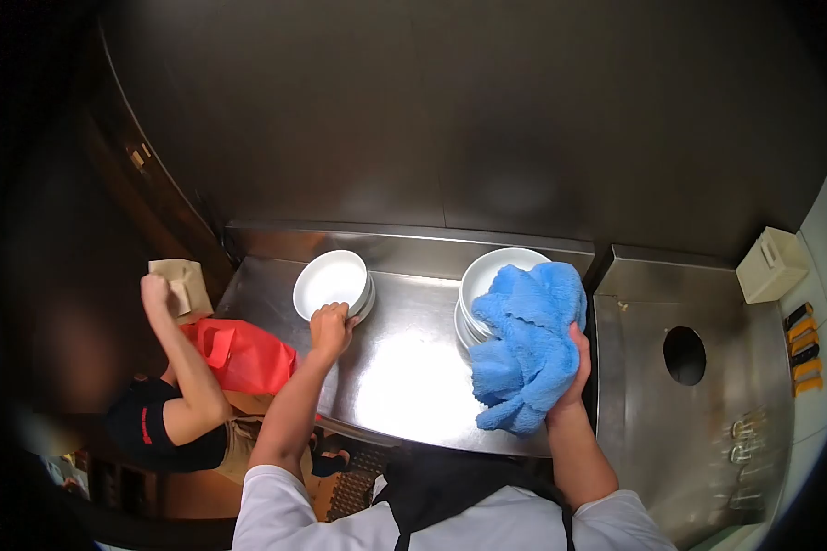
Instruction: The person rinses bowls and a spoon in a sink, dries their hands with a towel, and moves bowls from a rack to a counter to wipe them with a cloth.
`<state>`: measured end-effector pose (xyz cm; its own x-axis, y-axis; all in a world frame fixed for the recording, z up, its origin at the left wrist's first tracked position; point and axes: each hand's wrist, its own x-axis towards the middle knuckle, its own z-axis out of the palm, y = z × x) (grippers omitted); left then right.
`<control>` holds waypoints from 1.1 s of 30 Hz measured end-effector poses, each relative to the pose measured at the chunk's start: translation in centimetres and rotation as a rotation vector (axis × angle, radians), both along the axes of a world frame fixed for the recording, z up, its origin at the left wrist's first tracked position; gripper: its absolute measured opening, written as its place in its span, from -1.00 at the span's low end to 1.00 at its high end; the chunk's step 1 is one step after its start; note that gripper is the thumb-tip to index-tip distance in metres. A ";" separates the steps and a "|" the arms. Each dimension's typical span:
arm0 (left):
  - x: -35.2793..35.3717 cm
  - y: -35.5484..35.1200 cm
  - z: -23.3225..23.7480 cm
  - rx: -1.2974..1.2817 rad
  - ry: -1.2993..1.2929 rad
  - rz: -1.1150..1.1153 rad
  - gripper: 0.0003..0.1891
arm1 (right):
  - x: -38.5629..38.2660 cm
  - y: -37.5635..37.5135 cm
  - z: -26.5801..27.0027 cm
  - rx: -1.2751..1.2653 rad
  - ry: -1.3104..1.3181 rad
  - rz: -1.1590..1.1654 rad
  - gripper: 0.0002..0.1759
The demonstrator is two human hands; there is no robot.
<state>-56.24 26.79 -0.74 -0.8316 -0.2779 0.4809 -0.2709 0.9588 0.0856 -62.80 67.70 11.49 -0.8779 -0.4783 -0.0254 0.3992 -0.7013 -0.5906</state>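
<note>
My left hand (333, 331) is closed on the near rim of the top white bowl in a short stack (331, 283) on the steel counter. On the right, my right hand (574, 367) is wrapped round a blue cloth (531, 340). The cloth hangs in folds over the right part of a second stack of white bowls (496, 268) and hides much of it. Some of my right fingers are hidden behind the cloth.
At the left stands a co-worker (193, 413) holding a brown paper item (182, 286), beside a red bag (248, 354). Right of the steel counter (404, 367) lies a steel surface with a round hole (685, 355). A cream box (772, 266) and orange-handled tools (805, 349) are at far right.
</note>
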 end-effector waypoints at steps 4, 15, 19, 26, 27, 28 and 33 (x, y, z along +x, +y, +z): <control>-0.7 -0.3 -0.3 -0.008 -0.031 0.029 -0.68 | -0.3 0.8 -0.2 0.026 0.018 -0.054 -0.13; -1.3 0.3 2.0 0.031 0.003 0.025 -0.57 | -4.2 3.3 2.4 0.090 0.144 -0.332 -0.12; -3.0 8.0 3.5 0.175 0.355 -0.349 -0.35 | -8.6 1.9 4.7 0.100 0.245 -0.412 -0.25; -6.8 22.6 7.2 0.236 0.235 -0.704 -0.57 | -16.0 -3.4 3.4 0.599 0.861 -0.394 -0.53; -7.0 22.6 6.4 0.228 0.159 -0.702 -0.64 | -16.8 -3.5 2.2 0.826 0.981 -0.293 -0.53; -7.3 22.6 5.8 0.219 0.078 -0.702 -0.71 | -16.7 -4.3 2.4 0.941 1.274 -0.312 -0.49; -8.2 23.0 3.5 0.334 0.083 -0.709 -0.80 | -18.3 -6.0 -1.4 1.232 2.133 0.064 -0.37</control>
